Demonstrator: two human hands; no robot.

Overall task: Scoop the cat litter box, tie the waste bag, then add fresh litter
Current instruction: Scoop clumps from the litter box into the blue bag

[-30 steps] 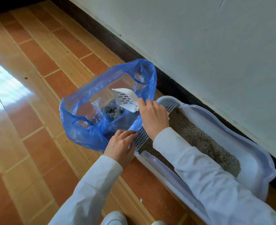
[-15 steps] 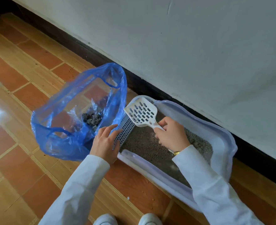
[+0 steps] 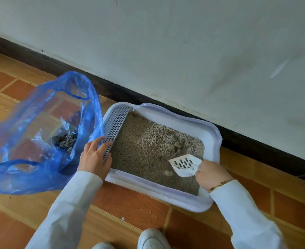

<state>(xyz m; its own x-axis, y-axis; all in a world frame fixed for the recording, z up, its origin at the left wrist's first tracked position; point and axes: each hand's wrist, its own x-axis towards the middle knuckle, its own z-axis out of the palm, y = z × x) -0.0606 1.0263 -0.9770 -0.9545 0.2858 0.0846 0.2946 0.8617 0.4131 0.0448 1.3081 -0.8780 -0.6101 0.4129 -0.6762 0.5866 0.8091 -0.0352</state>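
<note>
A pale lavender litter box lies on the floor against the wall, filled with grey-beige litter. Clumps sit near its far right corner. My right hand grips the handle of a white slotted scoop, whose blade is low over the litter at the box's right side. A blue plastic bag stands open left of the box, with dark clumps of waste inside. My left hand rests at the bag's near edge and the box's grated step, holding the bag's rim.
A white wall with a dark skirting board runs right behind the box. The floor is orange-brown tile with a few spilled grains. My white shoe shows at the bottom edge.
My right hand carried the scoop out of the bag, across the box, and down to the litter at the right side. The left hand stayed at the bag's rim.
</note>
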